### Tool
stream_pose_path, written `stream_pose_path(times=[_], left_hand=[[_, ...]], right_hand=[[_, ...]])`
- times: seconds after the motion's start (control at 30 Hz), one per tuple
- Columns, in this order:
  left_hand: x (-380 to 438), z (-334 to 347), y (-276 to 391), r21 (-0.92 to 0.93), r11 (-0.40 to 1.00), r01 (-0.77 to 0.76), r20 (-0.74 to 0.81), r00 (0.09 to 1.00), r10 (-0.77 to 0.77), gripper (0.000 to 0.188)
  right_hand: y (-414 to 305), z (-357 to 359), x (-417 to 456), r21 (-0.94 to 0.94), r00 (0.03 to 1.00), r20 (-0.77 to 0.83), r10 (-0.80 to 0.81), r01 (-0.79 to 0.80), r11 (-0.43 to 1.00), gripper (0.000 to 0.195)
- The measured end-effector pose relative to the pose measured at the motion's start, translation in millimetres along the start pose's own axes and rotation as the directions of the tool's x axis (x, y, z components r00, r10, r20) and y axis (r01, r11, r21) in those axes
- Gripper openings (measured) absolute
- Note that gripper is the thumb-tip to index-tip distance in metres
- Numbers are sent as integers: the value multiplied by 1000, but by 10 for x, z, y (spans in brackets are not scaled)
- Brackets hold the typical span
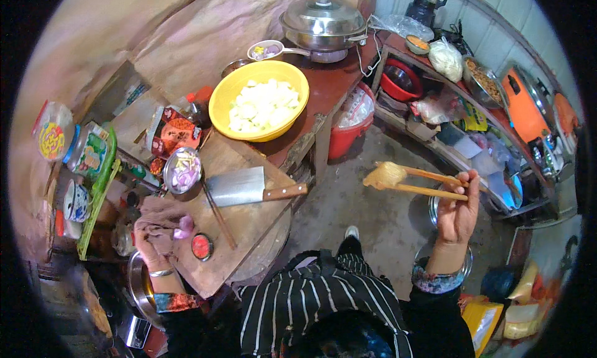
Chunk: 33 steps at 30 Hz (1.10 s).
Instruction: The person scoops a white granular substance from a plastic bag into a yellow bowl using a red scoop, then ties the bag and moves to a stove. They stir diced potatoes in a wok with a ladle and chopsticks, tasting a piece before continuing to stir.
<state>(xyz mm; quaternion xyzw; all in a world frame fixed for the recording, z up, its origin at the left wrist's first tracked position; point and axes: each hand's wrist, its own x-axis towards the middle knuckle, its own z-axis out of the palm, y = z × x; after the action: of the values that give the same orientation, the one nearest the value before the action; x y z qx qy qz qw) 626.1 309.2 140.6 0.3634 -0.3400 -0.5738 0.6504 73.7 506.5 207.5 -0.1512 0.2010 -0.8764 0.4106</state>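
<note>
My right hand [457,213] grips a pair of thick wooden chopsticks [431,191], held out over the floor. Pinched between their tips is a pale yellowish lump of food [386,175]. At the left, my left hand [150,250] holds a bunched brownish cloth [161,218] by the cutting board; its fingers are partly hidden. On the wooden cutting board [252,222] lies a cleaver [240,187] with a wooden handle. Beside it are thin chopsticks [218,215], a piece of purple onion [183,227] and a small round red-topped container [202,247].
A yellow basin [219,122] of pale cut pieces and a lidded electric pan [324,26] stand on the red table. A metal bowl [198,183] holds chopped onion. Shelves [438,64] line the right; a red bucket [340,143] stands between. Left are jars [88,150].
</note>
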Motion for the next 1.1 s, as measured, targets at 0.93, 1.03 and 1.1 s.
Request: stream_pose_path(times=[0.93,1.03,1.1], left_hand=[[2638,4735,-4235,777,628,-52,271,927,-260,35],[1572,4972,-3479,773,599,-209,533,726,-434,34],[969,4716,-3181,839,516,-172,504,601,-620,38]], right_hand=[[-547,-1459,3620,13,967,-154,202,-202,979,19],[-432,-1439,3765,63,949,-168,265,-258,964,18],[-263,-1250,3843,49,941,-73,331,-329,943,20]])
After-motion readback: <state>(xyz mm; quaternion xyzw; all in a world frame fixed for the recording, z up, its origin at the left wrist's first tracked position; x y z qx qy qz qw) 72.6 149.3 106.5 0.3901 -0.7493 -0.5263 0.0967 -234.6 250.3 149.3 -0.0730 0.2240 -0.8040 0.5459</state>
